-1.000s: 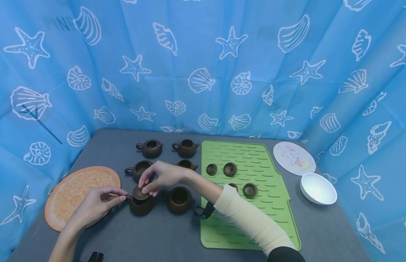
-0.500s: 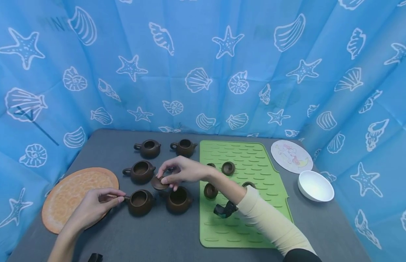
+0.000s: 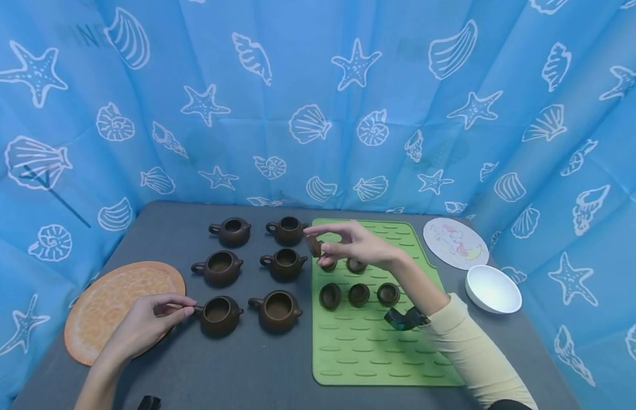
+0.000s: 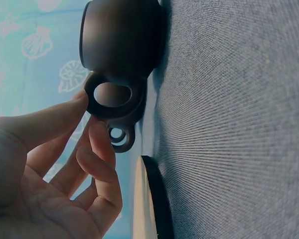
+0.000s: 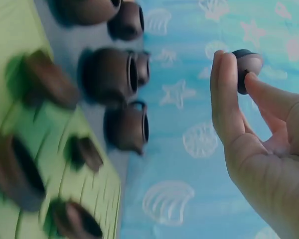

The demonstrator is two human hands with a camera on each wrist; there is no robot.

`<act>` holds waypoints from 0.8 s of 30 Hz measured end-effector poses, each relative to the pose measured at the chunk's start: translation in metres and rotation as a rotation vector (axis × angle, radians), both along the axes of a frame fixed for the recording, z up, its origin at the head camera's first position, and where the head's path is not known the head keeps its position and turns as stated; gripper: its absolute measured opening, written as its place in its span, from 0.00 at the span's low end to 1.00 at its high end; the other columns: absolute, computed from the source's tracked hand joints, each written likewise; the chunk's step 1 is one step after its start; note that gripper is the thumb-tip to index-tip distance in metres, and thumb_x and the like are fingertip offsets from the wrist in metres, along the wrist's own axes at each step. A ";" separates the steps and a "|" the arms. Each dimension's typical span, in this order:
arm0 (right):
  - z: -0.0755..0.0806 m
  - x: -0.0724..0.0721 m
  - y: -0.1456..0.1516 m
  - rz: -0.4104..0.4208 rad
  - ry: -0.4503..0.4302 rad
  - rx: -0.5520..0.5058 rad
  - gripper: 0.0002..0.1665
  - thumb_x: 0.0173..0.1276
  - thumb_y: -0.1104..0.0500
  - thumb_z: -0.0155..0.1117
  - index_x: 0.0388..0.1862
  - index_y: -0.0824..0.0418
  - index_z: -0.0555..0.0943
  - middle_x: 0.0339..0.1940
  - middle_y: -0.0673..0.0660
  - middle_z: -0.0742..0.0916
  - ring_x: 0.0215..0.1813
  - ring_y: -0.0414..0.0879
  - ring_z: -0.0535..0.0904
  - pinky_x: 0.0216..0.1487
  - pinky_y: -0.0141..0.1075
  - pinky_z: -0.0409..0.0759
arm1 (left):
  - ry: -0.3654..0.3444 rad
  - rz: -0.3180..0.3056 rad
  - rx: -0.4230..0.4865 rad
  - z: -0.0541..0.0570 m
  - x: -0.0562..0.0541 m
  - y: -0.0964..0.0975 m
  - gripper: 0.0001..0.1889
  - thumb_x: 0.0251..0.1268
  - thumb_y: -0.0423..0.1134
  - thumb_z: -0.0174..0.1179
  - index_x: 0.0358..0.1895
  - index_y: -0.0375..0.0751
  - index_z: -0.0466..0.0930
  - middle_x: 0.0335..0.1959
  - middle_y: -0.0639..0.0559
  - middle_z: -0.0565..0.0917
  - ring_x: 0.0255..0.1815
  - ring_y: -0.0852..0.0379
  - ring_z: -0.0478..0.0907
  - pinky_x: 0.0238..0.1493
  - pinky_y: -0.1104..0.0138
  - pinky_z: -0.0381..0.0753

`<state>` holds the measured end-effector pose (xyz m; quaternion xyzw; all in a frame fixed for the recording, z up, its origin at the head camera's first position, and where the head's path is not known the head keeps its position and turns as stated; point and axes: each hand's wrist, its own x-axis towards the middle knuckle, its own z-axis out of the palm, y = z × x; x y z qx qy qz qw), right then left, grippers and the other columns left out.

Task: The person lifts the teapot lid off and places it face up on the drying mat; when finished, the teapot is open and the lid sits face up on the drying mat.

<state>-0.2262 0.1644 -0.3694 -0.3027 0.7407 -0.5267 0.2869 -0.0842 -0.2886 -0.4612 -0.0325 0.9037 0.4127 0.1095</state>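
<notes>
My left hand pinches the handle of the front-left brown teapot, which stands upright and lidless on the table. In the left wrist view, thumb and fingertips are at the ring handle. My right hand holds a small brown teapot lid above the far left part of the green mat. The right wrist view shows this lid between thumb and fingers, tipped on its side. Several more lids lie on the mat below the hand, hollow side up.
Several other lidless teapots stand in two columns left of the mat. A round pizza-patterned placemat lies under the left hand's side. At right are a white bowl and a round printed mat. A blue curtain hangs behind.
The right hand has lifted the lid off the front-left teapot's opening and carried it right and back, over the mat, turning it on its side. The left hand stays on the handle.
</notes>
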 end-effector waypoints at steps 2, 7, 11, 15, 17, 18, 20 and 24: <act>0.000 -0.002 0.015 -0.030 0.013 0.024 0.29 0.86 0.59 0.59 0.82 0.49 0.73 0.78 0.64 0.81 0.57 0.60 0.93 0.38 0.30 0.87 | 0.002 0.001 0.005 0.000 0.000 0.000 0.18 0.75 0.51 0.70 0.58 0.46 0.91 0.55 0.46 0.92 0.46 0.60 0.87 0.40 0.70 0.82; -0.005 -0.003 0.046 -0.118 0.052 0.044 0.30 0.81 0.59 0.67 0.79 0.55 0.75 0.83 0.62 0.74 0.58 0.63 0.92 0.65 0.44 0.89 | 0.003 0.002 0.014 0.000 0.000 0.000 0.17 0.75 0.50 0.71 0.59 0.45 0.91 0.55 0.45 0.92 0.46 0.61 0.87 0.40 0.70 0.83; -0.011 -0.005 0.068 -0.236 0.074 0.062 0.33 0.72 0.60 0.77 0.73 0.56 0.77 0.77 0.60 0.76 0.52 0.53 0.94 0.61 0.44 0.89 | 0.006 0.004 0.011 0.000 0.000 0.000 0.17 0.76 0.49 0.71 0.58 0.46 0.91 0.55 0.45 0.92 0.46 0.61 0.87 0.40 0.70 0.84; -0.019 -0.009 0.090 -0.309 0.085 0.088 0.32 0.72 0.59 0.78 0.72 0.56 0.78 0.74 0.59 0.79 0.53 0.46 0.92 0.58 0.37 0.89 | 0.006 0.006 0.012 0.000 0.000 0.001 0.17 0.76 0.49 0.71 0.58 0.46 0.91 0.55 0.45 0.92 0.44 0.60 0.87 0.38 0.69 0.82; -0.023 -0.011 0.100 -0.316 0.084 0.089 0.31 0.73 0.60 0.76 0.73 0.59 0.77 0.74 0.62 0.78 0.56 0.45 0.92 0.59 0.37 0.89 | 0.000 0.008 0.018 0.000 0.000 0.001 0.16 0.76 0.49 0.71 0.58 0.45 0.91 0.55 0.45 0.92 0.43 0.60 0.86 0.38 0.69 0.82; -0.026 -0.012 0.105 -0.318 0.079 0.087 0.31 0.74 0.61 0.75 0.73 0.61 0.77 0.74 0.64 0.78 0.56 0.46 0.92 0.59 0.37 0.90 | -0.001 0.008 0.019 0.000 0.000 0.001 0.16 0.75 0.48 0.71 0.58 0.45 0.91 0.55 0.45 0.92 0.43 0.60 0.86 0.37 0.69 0.82; -0.031 -0.013 0.113 -0.321 0.058 0.079 0.32 0.76 0.64 0.72 0.75 0.65 0.74 0.74 0.69 0.77 0.56 0.52 0.93 0.61 0.41 0.91 | -0.006 0.010 0.023 0.001 0.001 0.002 0.16 0.76 0.48 0.70 0.58 0.45 0.91 0.54 0.45 0.93 0.43 0.60 0.86 0.37 0.69 0.82; -0.042 -0.015 0.127 -0.335 0.016 0.094 0.35 0.77 0.67 0.69 0.78 0.72 0.70 0.76 0.76 0.74 0.54 0.60 0.93 0.61 0.46 0.90 | -0.013 0.015 0.034 0.001 0.001 0.002 0.16 0.76 0.47 0.70 0.58 0.44 0.91 0.54 0.45 0.93 0.42 0.59 0.85 0.36 0.68 0.81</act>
